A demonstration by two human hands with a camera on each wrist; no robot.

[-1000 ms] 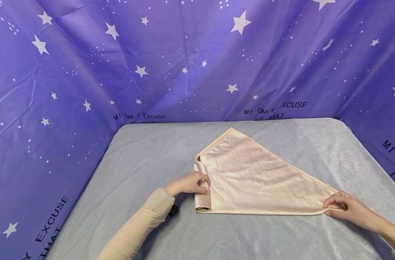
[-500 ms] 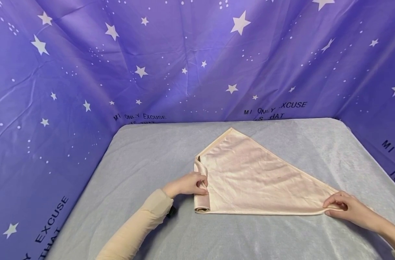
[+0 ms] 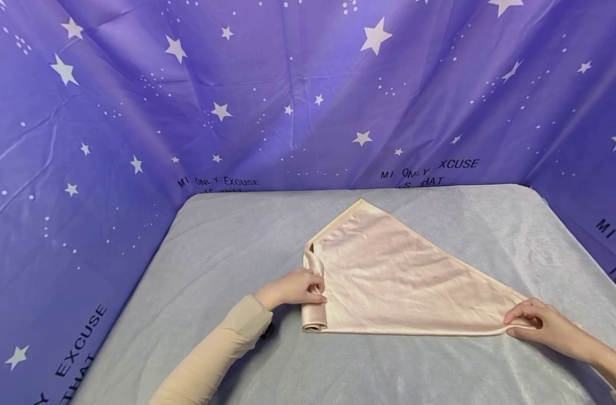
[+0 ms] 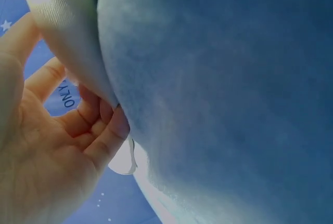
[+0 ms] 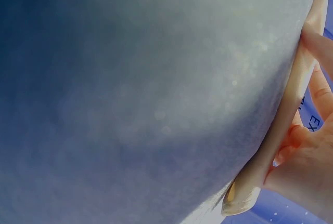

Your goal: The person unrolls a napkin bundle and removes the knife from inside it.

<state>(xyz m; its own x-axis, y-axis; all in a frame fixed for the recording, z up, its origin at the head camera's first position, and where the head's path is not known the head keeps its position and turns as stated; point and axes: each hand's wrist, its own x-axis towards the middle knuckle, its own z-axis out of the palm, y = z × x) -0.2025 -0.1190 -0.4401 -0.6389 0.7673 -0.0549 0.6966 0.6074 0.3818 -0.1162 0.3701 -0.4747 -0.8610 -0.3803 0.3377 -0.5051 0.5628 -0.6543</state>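
A pale pink satin cloth (image 3: 399,275), folded to a triangle, lies on the bed-like grey surface. Its left end is wound into a narrow roll (image 3: 315,316), whose spiral end faces the near side. My left hand (image 3: 289,286) grips this roll about midway, thumb and fingers bent around it; in the left wrist view the same hand (image 4: 57,141) has its fingertips at the satin. At the cloth's right corner, my right hand (image 3: 548,326) pinches the fabric between thumb and fingers. The right wrist view shows that hand (image 5: 307,156) at the cloth's edge (image 5: 278,117); some fingers are partly hidden.
Grey plush fabric (image 3: 226,242) covers the flat surface under the cloth. A purple curtain (image 3: 287,84) with white stars and black lettering hangs behind and at both sides. A small dark object (image 3: 268,331) shows under the left wrist.
My left hand and the roll have shifted slightly to the left over the last second, and the fingers have drawn in a little. The right hand stays where it was on the corner.
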